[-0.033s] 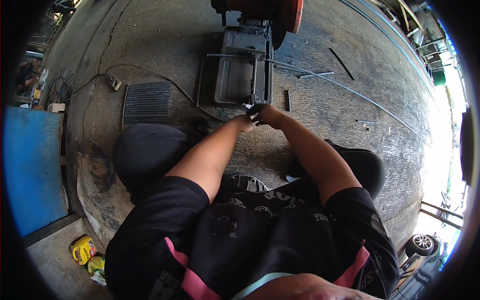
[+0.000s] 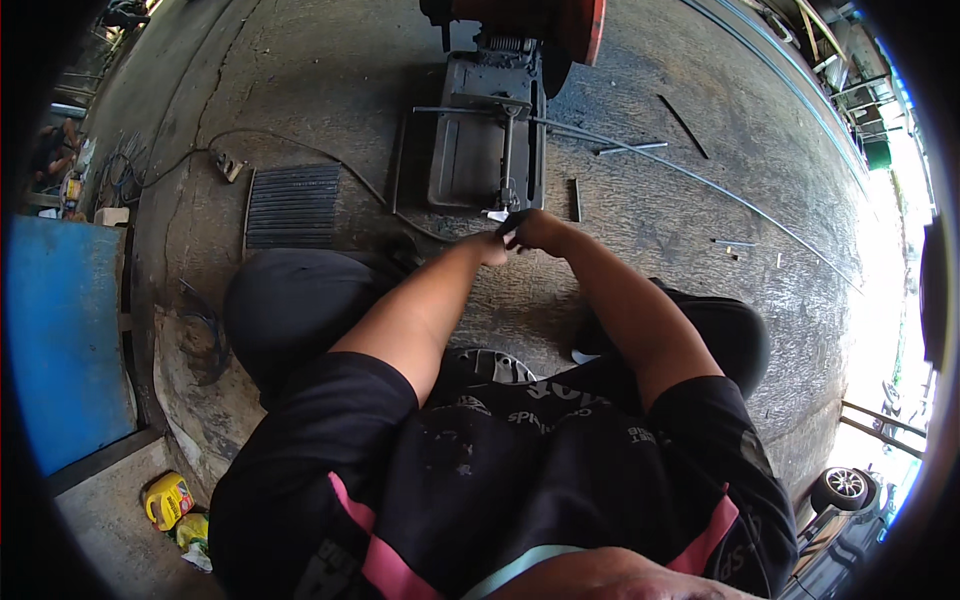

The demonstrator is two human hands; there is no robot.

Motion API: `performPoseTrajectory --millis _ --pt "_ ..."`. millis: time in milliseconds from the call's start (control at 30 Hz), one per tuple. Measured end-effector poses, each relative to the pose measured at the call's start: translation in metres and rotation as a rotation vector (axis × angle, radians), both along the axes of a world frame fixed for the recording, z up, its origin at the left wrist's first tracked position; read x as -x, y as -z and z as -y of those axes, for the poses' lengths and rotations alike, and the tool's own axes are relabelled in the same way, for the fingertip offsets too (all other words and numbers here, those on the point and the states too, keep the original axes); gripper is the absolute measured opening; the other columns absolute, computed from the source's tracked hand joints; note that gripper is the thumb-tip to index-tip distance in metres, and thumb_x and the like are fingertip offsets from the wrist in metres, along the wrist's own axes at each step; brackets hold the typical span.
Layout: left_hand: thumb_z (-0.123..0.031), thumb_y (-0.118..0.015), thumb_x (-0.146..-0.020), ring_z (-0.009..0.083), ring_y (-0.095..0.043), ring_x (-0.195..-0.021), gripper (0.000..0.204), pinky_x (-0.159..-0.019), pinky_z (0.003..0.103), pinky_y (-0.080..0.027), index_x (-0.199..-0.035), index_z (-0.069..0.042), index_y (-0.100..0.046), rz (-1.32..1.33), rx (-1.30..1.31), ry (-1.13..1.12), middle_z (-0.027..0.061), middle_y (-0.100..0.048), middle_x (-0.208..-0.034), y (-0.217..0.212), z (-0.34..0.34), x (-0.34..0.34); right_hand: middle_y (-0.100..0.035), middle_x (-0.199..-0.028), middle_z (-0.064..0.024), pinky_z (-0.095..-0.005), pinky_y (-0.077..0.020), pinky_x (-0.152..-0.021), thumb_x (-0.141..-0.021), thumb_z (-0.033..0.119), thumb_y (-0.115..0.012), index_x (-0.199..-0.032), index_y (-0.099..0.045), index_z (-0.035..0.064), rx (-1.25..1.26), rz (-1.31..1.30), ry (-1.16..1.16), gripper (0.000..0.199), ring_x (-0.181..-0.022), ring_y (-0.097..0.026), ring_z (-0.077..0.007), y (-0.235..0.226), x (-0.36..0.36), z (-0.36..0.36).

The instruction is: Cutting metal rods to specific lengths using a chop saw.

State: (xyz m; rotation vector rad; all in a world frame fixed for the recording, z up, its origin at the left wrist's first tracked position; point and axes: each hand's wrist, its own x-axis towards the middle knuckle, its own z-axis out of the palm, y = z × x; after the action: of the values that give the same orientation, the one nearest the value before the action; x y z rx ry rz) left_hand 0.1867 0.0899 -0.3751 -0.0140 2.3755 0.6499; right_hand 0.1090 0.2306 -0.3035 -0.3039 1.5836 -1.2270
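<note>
A chop saw's dark metal base (image 2: 465, 160) stands in front of me. A thin steel bar (image 2: 440, 110) lies across it, held at the clamp, with a long rod running out to the right. The clamp's screw (image 2: 507, 165) runs down toward me and ends in a small bright crank handle (image 2: 497, 214). My right hand (image 2: 535, 231) is at this handle, its darkened fingers bent and closed round the end. Close beside it, nearly touching, is my left hand (image 2: 488, 247); its fingers are mostly hidden.
A row of dark cut bars (image 2: 293, 206) lies on the concrete at left, near a cable (image 2: 345, 160) and a power socket (image 2: 230, 167). Short metal pieces (image 2: 632, 148) lie to the right. The saw's orange guard (image 2: 590, 30) rises at the far end. A blue panel (image 2: 70, 340) stands at left.
My right fingers have shifted slightly at the crank handle, and the handle's bright end shows at a slightly different angle. The saw and bars have not moved.
</note>
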Motion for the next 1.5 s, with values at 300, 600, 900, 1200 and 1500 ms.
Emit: performPoseTrajectory --millis 300,600,900,1200,1500 --pt "-0.012 -0.051 -0.082 0.0372 -0.066 -0.084 0.065 -0.074 0.045 -0.053 -0.143 -0.012 -0.028 -0.162 0.210 -0.290 0.0251 -0.063 -0.104 -0.051 -0.024 -0.032 -0.070 -0.089 -0.0110 -0.0374 -0.0551 -0.066 -0.080 0.012 -0.059 -0.090 -0.070 0.0028 -0.749 -0.784 -1.246 0.018 -0.077 -0.068 -0.0266 0.094 0.038 -0.049" --pt "-0.012 -0.049 -0.082 0.0361 -0.064 -0.093 0.063 -0.080 0.046 -0.052 -0.142 -0.010 -0.031 0.288 0.053 -0.005 0.0218 -0.060 -0.116 -0.048 -0.032 -0.032 -0.068 -0.091 -0.0128 -0.0417 -0.0533 -0.072 -0.077 0.011 -0.054 -0.087 -0.071 0.0105 -0.516 -1.198 -1.132 0.019 -0.087 -0.065 -0.0317 0.098 0.019 -0.048" --pt "-0.024 -0.055 -0.082 0.0358 -0.063 -0.097 0.054 -0.081 0.046 -0.051 -0.133 -0.009 -0.046 0.094 0.240 -0.211 0.0205 -0.060 -0.117 -0.075 -0.034 -0.044 -0.068 -0.088 -0.0155 -0.0413 -0.0538 -0.072 -0.074 0.010 -0.055 -0.080 -0.070 0.0035 -0.516 -1.232 -1.428 0.018 -0.083 -0.065 -0.0333 0.095 0.018 -0.060" --pt "-0.030 -0.056 -0.083 0.0358 -0.062 -0.101 0.056 -0.083 0.045 -0.051 -0.132 -0.006 -0.046 0.368 0.120 0.067 0.0207 -0.057 -0.123 -0.042 -0.036 -0.043 -0.068 -0.090 -0.0173 -0.0412 -0.0533 -0.073 -0.073 0.010 -0.055 -0.079 -0.070 0.0037 -0.568 -1.078 -1.209 0.017 -0.083 -0.065 -0.0344 0.130 0.018 -0.062" --pt "-0.022 -0.050 -0.086 0.0344 -0.062 -0.098 0.070 -0.081 0.045 -0.051 -0.147 -0.013 -0.018 -0.183 0.367 -0.112 0.0176 -0.057 -0.117 -0.064 -0.034 -0.045 -0.068 -0.086 -0.0177 -0.0414 -0.0534 -0.071 -0.073 0.009 -0.056 -0.079 -0.070 0.0025 -0.547 -1.114 -1.255 0.017 -0.081 -0.065 -0.0338 0.103 0.014 -0.061"
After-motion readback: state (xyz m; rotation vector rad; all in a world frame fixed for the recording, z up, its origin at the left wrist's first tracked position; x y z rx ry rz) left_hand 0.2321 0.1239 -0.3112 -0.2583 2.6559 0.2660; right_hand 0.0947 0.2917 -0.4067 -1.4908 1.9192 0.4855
